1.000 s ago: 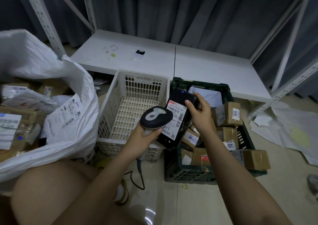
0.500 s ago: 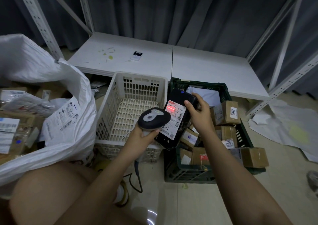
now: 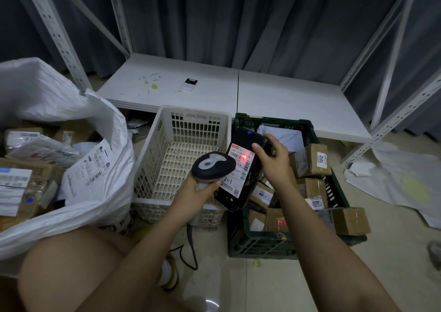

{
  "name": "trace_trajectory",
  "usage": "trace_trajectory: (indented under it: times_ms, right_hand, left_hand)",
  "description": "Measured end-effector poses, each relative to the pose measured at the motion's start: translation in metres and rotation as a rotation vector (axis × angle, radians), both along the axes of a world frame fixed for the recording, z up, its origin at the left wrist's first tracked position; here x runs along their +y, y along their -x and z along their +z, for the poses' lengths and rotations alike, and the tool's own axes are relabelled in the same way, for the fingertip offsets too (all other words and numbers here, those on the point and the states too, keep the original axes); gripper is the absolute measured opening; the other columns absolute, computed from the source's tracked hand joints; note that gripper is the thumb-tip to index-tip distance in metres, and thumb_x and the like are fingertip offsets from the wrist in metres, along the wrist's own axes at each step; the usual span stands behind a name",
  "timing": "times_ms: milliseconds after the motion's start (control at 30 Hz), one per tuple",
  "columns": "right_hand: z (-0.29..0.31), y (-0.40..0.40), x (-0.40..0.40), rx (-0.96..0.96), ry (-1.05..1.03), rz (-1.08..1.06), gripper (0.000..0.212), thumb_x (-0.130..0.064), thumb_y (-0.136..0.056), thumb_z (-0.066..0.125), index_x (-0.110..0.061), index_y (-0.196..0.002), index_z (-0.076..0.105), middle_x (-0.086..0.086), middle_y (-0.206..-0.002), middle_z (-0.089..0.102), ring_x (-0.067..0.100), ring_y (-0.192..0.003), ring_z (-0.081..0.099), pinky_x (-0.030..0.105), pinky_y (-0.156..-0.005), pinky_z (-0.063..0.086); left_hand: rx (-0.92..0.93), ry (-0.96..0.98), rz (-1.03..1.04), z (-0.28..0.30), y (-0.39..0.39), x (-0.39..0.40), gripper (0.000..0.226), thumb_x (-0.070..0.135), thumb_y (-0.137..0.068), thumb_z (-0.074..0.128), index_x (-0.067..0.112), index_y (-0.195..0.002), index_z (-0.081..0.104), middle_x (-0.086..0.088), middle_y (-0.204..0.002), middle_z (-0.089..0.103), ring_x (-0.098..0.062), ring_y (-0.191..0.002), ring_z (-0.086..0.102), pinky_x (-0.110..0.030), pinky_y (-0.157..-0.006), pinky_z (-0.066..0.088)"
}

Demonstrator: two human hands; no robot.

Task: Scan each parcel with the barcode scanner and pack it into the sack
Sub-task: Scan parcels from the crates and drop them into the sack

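We gripped the barcode scanner (image 3: 213,164) in our left hand (image 3: 199,193), its cable (image 3: 191,247) hanging to the floor. Our right hand (image 3: 274,161) held a black parcel (image 3: 241,180) by its upper end, and a red scan spot lit its white label (image 3: 241,166). Beyond stood the white basket (image 3: 164,149), the green crate (image 3: 334,192) of cardboard boxes (image 3: 310,160), and, at our left, the white sack (image 3: 95,180) of parcels.

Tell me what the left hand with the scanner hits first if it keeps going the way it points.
Most likely the black parcel: the left hand aims the barcode scanner at its label, where the red light falls. The gap between them is hard to judge.
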State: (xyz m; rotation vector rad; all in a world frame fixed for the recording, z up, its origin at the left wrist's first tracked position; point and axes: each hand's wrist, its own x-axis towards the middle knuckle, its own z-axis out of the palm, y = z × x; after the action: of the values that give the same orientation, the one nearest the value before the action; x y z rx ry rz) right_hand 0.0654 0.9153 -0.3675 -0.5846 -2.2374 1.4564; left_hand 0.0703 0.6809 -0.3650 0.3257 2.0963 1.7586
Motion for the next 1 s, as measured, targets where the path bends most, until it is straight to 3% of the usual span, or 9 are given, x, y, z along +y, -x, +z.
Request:
trace_trajectory:
  times_ms: [133,300,367,467,633,733,800,933,1000]
  right_hand:
    - [0.034,0.004,-0.017,0.057,-0.026,0.034,0.048,-0.043,-0.086,0.069,-0.031,-0.131,0.056,0.002,-0.136,0.048,0.014,-0.120,0.050,0.026,-0.096,0.042]
    - [0.104,0.010,-0.056,0.229,-0.049,0.127,0.042,-0.035,-0.087,0.070,-0.035,-0.126,0.053,-0.005,-0.128,0.041,0.012,-0.117,0.047,0.014,-0.091,0.042]
    - [0.133,0.014,-0.077,0.311,-0.026,0.166,0.041,-0.036,-0.086,0.071,-0.033,-0.123,0.055,-0.006,-0.128,0.042,0.012,-0.118,0.050,0.023,-0.097,0.047]
    - [0.175,0.019,-0.116,0.421,0.002,0.232,0.040,-0.044,-0.081,0.073,-0.039,-0.117,0.057,0.000,-0.130,0.048,0.015,-0.115,0.055,0.040,-0.098,0.051]
    - [0.225,0.029,-0.192,0.530,0.112,0.312,0.046,-0.054,-0.066,0.076,-0.042,-0.106,0.057,0.009,-0.126,0.053,0.020,-0.107,0.062,0.045,-0.094,0.053]
    - [0.236,0.037,-0.241,0.508,0.117,0.387,0.045,-0.045,-0.071,0.078,-0.035,-0.107,0.053,0.007,-0.125,0.046,0.015,-0.103,0.060,0.043,-0.093,0.053]
    - [0.232,0.046,-0.271,0.454,0.061,0.428,0.044,-0.033,-0.079,0.077,-0.030,-0.111,0.048,0.003,-0.125,0.037,0.013,-0.105,0.054,0.031,-0.097,0.047]
    - [0.205,0.078,-0.325,0.314,-0.055,0.515,0.046,-0.029,-0.083,0.074,-0.025,-0.115,0.041,0.001,-0.125,0.028,0.017,-0.109,0.048,0.016,-0.088,0.040]
    - [0.189,0.094,-0.346,0.338,-0.104,0.519,0.047,-0.028,-0.083,0.075,-0.025,-0.115,0.041,0.000,-0.124,0.027,0.018,-0.111,0.047,0.016,-0.088,0.042]
  left_hand:
    - [0.016,-0.012,0.051,0.019,0.000,-0.007,0.048,0.030,-0.084,0.070,0.003,-0.121,0.055,0.000,-0.083,0.066,-0.005,-0.071,0.065,-0.014,-0.063,0.048]
    - [0.127,-0.150,0.258,0.069,0.009,-0.032,0.036,0.022,-0.086,0.068,0.022,-0.120,0.056,-0.006,-0.110,0.067,-0.016,-0.100,0.064,-0.030,-0.088,0.053]
    - [0.194,-0.219,0.349,0.092,0.013,-0.051,0.032,0.016,-0.087,0.068,0.023,-0.116,0.057,0.000,-0.106,0.067,-0.002,-0.090,0.065,-0.019,-0.080,0.052]
    - [0.234,-0.270,0.486,0.125,0.014,-0.087,0.041,0.025,-0.084,0.073,0.016,-0.122,0.059,-0.004,-0.111,0.069,-0.014,-0.100,0.066,-0.034,-0.090,0.053]
    - [0.300,-0.317,0.665,0.167,0.004,-0.153,0.032,0.018,-0.088,0.067,0.006,-0.117,0.060,0.002,-0.080,0.066,-0.002,-0.066,0.063,-0.022,-0.065,0.052]
    - [0.352,-0.322,0.772,0.180,-0.002,-0.196,0.036,0.021,-0.089,0.067,0.008,-0.121,0.058,0.001,-0.089,0.068,-0.007,-0.077,0.063,-0.026,-0.075,0.051]
    - [0.375,-0.298,0.815,0.185,-0.003,-0.223,0.035,0.021,-0.089,0.066,0.008,-0.121,0.058,-0.003,-0.095,0.068,-0.011,-0.083,0.063,-0.030,-0.082,0.050]
    - [0.363,-0.274,0.869,0.179,0.003,-0.265,0.031,0.021,-0.090,0.065,0.010,-0.118,0.057,-0.002,-0.092,0.067,-0.001,-0.075,0.065,-0.022,-0.072,0.053]
    - [0.337,-0.267,0.885,0.170,0.008,-0.279,0.038,0.025,-0.090,0.066,0.007,-0.122,0.057,-0.008,-0.102,0.068,-0.012,-0.090,0.066,-0.025,-0.080,0.053]
